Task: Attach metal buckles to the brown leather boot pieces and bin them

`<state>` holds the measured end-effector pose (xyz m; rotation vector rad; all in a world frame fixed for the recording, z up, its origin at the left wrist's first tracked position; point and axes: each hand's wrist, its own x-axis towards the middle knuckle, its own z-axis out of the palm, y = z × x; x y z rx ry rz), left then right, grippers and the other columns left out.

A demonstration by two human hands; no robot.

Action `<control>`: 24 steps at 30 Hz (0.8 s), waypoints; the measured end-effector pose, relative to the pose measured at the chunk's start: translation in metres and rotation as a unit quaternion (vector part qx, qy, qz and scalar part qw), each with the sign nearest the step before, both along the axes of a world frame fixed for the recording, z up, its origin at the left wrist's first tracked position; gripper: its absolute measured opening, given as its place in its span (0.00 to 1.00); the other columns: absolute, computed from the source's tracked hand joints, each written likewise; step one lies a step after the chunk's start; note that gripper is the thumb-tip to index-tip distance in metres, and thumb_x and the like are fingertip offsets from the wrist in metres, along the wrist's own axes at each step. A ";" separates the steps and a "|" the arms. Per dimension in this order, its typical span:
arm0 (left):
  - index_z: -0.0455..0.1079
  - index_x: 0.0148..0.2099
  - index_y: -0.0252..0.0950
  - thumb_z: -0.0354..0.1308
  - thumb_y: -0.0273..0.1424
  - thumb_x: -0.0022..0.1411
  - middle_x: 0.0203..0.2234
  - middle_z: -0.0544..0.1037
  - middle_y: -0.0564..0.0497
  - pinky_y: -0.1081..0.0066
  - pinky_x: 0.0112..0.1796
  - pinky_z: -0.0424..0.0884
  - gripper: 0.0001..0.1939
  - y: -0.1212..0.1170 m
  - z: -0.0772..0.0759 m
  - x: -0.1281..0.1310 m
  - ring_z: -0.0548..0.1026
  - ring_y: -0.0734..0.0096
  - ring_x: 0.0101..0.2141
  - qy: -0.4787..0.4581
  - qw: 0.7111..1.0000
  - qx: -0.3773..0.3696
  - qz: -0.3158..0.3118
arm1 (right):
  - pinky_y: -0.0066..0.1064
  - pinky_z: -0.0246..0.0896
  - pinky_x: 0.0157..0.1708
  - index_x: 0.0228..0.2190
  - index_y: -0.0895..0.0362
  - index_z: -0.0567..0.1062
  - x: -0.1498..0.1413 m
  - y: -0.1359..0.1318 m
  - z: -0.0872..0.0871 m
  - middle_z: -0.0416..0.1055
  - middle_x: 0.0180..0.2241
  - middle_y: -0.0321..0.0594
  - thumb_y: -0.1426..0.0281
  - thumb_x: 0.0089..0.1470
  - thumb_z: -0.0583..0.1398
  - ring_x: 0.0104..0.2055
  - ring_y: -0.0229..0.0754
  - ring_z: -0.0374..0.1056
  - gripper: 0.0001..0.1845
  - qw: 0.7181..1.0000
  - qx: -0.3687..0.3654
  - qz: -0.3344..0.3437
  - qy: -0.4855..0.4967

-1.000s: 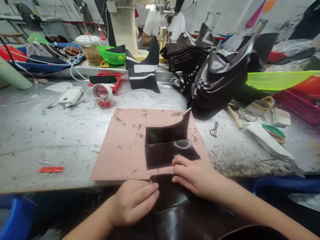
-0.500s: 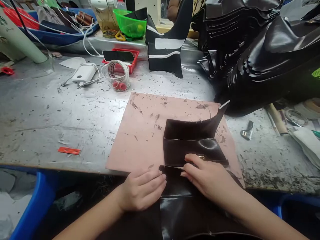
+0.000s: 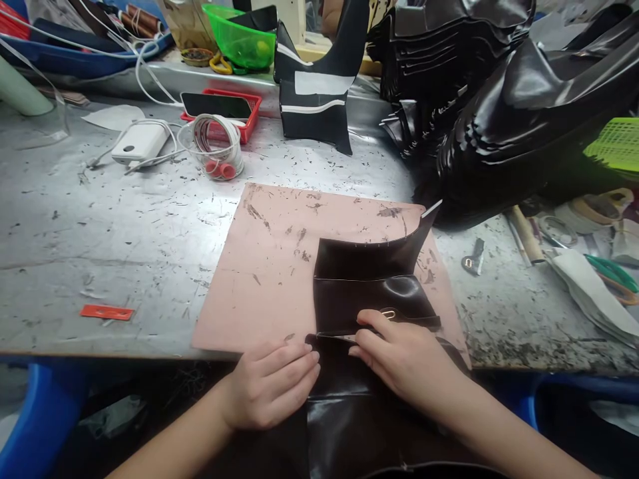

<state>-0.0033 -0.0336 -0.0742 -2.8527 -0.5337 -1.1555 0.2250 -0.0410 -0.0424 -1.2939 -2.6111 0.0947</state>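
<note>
A dark brown glossy leather piece [image 3: 367, 299] with a fold line lies on the pink board, its upper right end curling up. Below it, more dark leather [image 3: 339, 372] hangs over the table's front edge. My left hand [image 3: 274, 382] is closed, pinching the left end of this leather's edge between thumb and fingers. My right hand [image 3: 399, 349] grips what looks like small scissors [image 3: 337, 337], mostly hidden by the fingers; their thin pointed metal end lies along the edge towards my left hand. A gold-coloured loop [image 3: 388, 315] shows just above my right hand.
The pink board [image 3: 259, 266] lies on a scuffed metal table. Stacked black leather [image 3: 499, 133] fills the back right. At the back are a red tray [image 3: 252, 113] with a phone and a green basket [image 3: 244, 43]. A red strip [image 3: 107, 312] lies left, a small strap [image 3: 474, 257] right.
The whole view has shifted, so the table and hands appear slightly further left. More of the scissors' pointed end shows between my hands. Both hands keep their grip on the same things.
</note>
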 end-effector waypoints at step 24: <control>0.72 0.34 0.29 0.53 0.19 0.59 0.31 0.79 0.48 0.72 0.33 0.74 0.07 -0.001 -0.002 0.003 0.76 0.69 0.35 -0.005 1.000 -0.003 0.024 | 0.26 0.51 0.20 0.24 0.57 0.67 0.002 0.005 0.002 0.69 0.32 0.39 0.67 0.62 0.47 0.21 0.33 0.61 0.17 1.000 -0.016 0.004 -0.003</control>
